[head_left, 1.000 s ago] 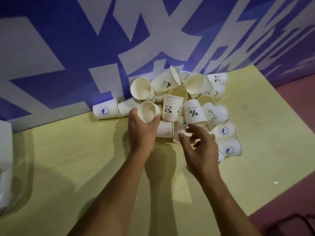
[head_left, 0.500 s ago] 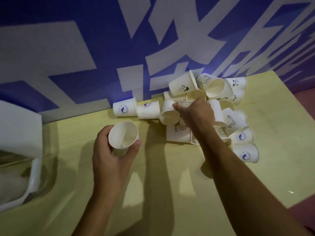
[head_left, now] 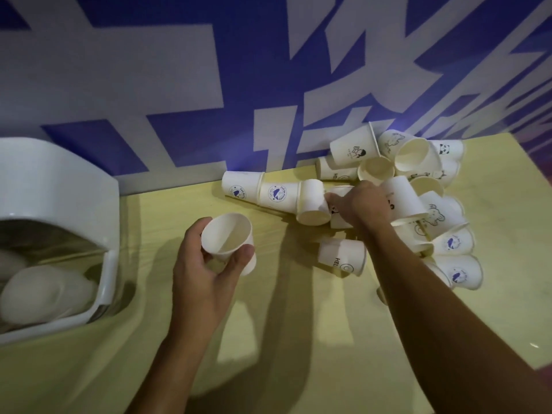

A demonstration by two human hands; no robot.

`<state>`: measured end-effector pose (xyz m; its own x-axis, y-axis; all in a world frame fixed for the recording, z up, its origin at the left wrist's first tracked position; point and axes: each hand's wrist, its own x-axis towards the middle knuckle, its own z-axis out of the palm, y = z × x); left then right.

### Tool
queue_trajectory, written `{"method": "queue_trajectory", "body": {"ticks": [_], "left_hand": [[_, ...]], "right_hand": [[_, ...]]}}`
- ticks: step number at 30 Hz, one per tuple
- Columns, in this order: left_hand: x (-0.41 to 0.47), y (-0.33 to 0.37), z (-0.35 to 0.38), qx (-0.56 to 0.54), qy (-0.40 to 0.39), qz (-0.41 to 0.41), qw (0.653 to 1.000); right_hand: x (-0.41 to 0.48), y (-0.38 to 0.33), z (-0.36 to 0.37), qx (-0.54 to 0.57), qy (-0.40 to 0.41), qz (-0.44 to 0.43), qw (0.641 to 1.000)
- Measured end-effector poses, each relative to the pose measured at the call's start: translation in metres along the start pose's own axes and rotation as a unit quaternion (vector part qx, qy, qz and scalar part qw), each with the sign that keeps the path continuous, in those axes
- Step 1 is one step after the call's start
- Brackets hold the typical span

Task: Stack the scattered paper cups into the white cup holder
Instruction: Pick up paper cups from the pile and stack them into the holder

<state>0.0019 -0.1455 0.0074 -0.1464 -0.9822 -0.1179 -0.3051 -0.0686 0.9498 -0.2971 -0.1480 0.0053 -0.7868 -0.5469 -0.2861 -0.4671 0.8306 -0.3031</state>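
Cups (head_left: 430, 210) lie heaped at the bench's (head_left: 298, 339) far right, so with the left hand (head_left: 203, 282) fingers holding one cup (head_left: 228, 240) mouth up, the right hand (head_left: 358, 204) fingers, curled round another cup (head_left: 340, 221) in the heap, should lift it clear before nesting it squarely.

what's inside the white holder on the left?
Through the open front of the white cup holder, pale rounded shapes lie inside, too blurred to call cups. Its white hood covers the rest of the interior. The left hand grips one cup, well outside it.
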Motion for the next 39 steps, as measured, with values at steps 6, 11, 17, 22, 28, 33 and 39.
{"method": "queue_trajectory", "body": {"ticks": [6,11,17,22,28,33,39], "left_hand": [[-0.006,-0.001,-0.03,0.029,-0.004,0.026,0.999],[-0.012,0.011,-0.068,0.005,0.01,0.06,0.998],[-0.025,0.01,-0.138,-0.005,0.032,0.075,0.997],[-0.044,0.0,-0.211,0.017,0.05,0.102,0.993],[-0.049,-0.027,-0.276,-0.006,0.054,0.088,0.995],[-0.035,-0.036,-0.29,0.018,0.04,0.092,0.995],[-0.013,-0.043,-0.28,0.034,0.043,0.099,0.994]], "right_hand": [[-0.021,0.0,0.001,0.045,0.058,-0.025,0.997],[-0.084,-0.013,-0.008,0.134,0.075,-0.148,0.977],[-0.193,-0.071,-0.002,0.26,0.035,-0.274,0.925],[-0.27,-0.118,0.027,0.306,-0.008,-0.316,0.898],[-0.328,-0.148,0.072,0.322,-0.032,-0.318,0.891],[-0.348,-0.165,0.091,0.321,-0.048,-0.343,0.881],[-0.346,-0.169,0.095,0.317,-0.044,-0.363,0.875]]}}
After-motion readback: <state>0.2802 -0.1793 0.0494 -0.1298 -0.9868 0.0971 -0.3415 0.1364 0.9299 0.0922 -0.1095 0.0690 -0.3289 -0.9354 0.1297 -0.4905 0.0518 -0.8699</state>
